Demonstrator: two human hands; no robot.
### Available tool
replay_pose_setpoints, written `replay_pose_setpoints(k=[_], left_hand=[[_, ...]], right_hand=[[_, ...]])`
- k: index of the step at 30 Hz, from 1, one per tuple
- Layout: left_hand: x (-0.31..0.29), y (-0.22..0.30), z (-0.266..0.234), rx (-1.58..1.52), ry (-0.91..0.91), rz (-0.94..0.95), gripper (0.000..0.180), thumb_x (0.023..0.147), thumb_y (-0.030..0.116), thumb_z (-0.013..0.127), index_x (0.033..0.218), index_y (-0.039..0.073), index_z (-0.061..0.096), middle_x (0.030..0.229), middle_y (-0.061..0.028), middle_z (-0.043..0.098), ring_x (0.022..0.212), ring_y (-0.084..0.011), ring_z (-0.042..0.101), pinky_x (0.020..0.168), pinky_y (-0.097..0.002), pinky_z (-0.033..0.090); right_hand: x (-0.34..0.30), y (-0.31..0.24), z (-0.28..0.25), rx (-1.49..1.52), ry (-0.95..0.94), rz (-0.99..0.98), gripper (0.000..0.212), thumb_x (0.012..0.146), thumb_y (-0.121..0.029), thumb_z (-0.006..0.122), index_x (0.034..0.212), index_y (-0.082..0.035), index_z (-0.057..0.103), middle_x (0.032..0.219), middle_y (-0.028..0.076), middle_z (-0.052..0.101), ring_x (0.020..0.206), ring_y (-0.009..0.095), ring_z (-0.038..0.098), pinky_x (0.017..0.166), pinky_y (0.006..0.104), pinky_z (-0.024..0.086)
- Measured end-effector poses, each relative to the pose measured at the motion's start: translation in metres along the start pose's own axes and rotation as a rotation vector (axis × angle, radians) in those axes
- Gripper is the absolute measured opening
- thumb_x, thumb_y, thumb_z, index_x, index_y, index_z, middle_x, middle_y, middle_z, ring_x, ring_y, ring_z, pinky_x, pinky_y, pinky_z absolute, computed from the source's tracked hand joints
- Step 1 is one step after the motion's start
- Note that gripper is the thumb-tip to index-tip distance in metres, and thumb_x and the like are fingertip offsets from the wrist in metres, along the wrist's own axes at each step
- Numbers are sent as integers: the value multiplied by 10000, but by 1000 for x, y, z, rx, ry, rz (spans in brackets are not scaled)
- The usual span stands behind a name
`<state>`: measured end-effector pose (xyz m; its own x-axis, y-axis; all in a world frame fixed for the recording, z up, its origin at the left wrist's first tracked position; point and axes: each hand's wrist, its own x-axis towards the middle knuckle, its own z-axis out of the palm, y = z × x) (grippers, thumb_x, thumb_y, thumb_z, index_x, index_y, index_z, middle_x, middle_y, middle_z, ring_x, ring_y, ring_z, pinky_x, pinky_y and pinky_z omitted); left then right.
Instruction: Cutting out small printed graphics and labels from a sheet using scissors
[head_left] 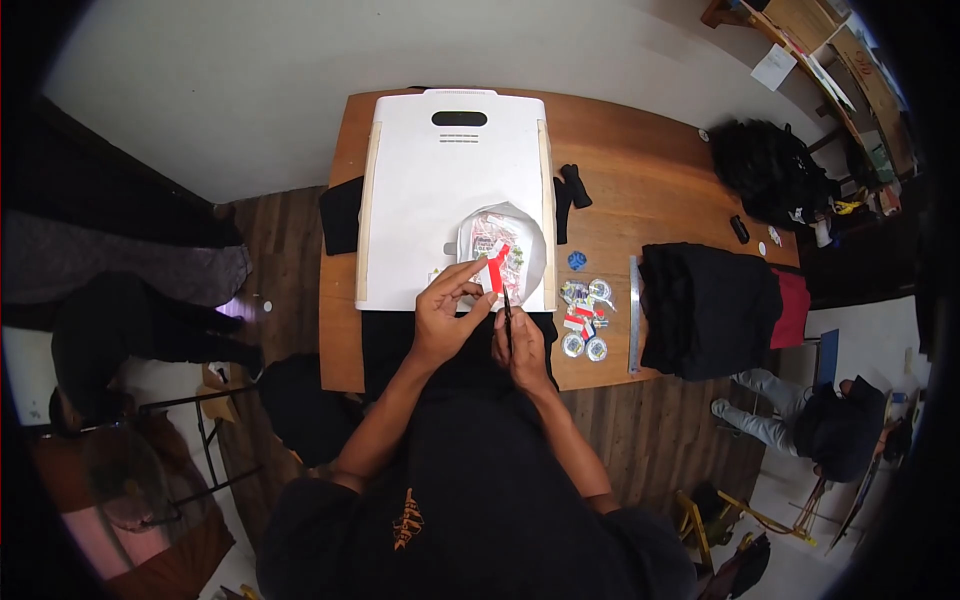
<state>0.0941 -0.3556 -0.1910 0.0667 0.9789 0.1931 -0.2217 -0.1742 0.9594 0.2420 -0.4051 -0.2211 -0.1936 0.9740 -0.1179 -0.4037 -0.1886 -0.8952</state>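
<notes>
Red-and-white paper scrap (495,268) sits over the near edge of the white board (430,200), pinched in your left hand (447,310). Your right hand (520,348) is clenched on dark scissors (507,305), blades up against the scrap. Cut stickers (585,315) lie just right on the table (640,170); folded black cloth (705,305) farther right.

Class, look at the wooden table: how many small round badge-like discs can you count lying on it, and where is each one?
About 5 round discs: a blue one alone near the white board's corner, two above the cut scraps, two below. The scraps may hide others.
</notes>
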Motion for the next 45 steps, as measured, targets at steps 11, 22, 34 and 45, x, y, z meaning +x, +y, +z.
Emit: replay_pose_setpoints(k=[11,22,34,45], left_hand=[[1,-1,1,0,-11,18,513,862,-146,656,1354,-97,521,1262,-160,572,937,-117,644,852,-236,528],[0,-3,0,-14,2,6,508,866,-141,653,1355,-94,522,1254,-161,577,937,-117,645,852,-245,536],[-1,-2,1,-12,-1,-3,511,865,-143,655,1356,-94,522,1249,-157,578,936,-112,643,844,-239,530],[0,0,2,-8,0,-6,512,869,-137,654,1360,-87,520,1256,-153,575,940,-116,643,854,-242,535]], right_hand=[[0,1,2,17,-18,4,391,1092,-392,335,987,-52,494,546,-44,334,434,47,278,420,216,263],[0,-2,4,39,-10,-12,382,1093,-387,329,992,-57,492,545,-44,342,429,51,287,417,216,272],[1,1,5,33,-7,-20,374,1095,-378,329,984,-59,489,545,-50,337,424,47,279,415,219,266],[-2,4,5,68,8,-25,365,1097,-367,326,980,-61,489,542,-49,334,418,46,276,406,217,266]])
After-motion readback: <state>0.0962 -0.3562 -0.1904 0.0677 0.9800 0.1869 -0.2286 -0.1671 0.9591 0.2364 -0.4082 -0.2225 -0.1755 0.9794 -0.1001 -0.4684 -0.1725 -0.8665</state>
